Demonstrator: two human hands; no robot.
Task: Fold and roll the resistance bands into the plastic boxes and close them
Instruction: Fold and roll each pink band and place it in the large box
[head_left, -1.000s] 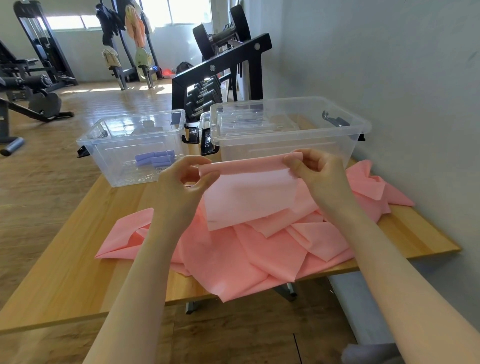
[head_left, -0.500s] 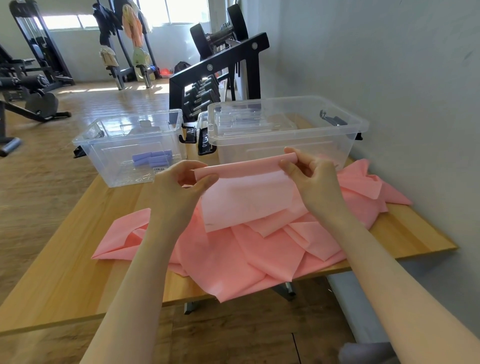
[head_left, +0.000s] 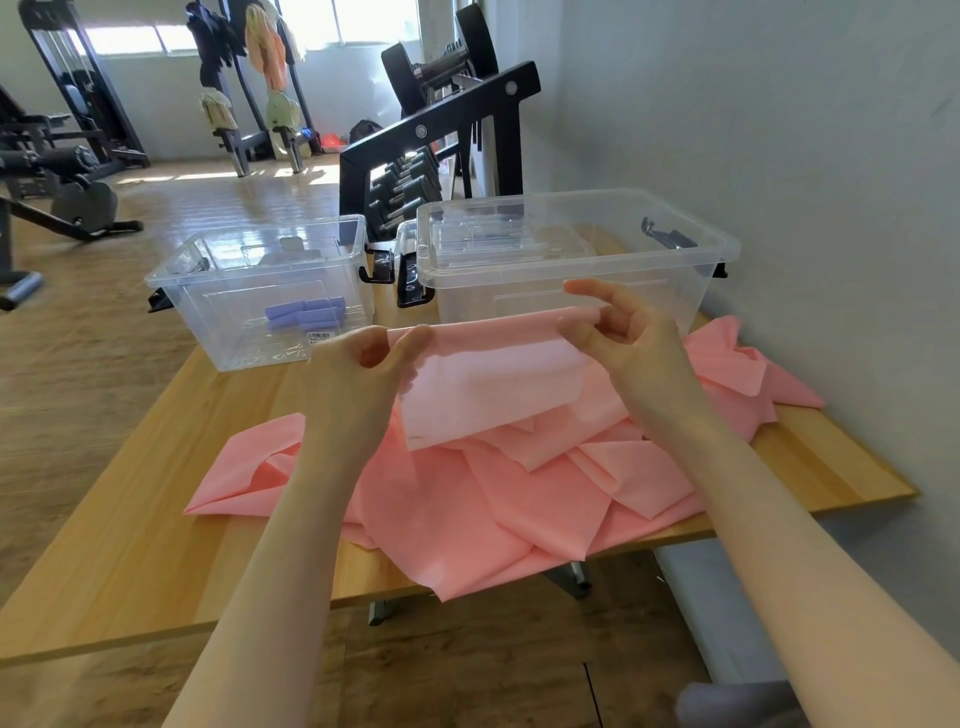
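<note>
Now we fold: left hand (head_left: 374, 364) and right hand (head_left: 618, 332) pinch the pink band (head_left: 493, 384), seemingly doubled; next, roll it tight.

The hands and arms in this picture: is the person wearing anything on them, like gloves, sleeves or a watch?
No. The left hand and right hand are bare, without gloves, and no rings show. Both forearms are uncovered as far as the picture's edge: no sleeves, watch or wristband in view.
</note>
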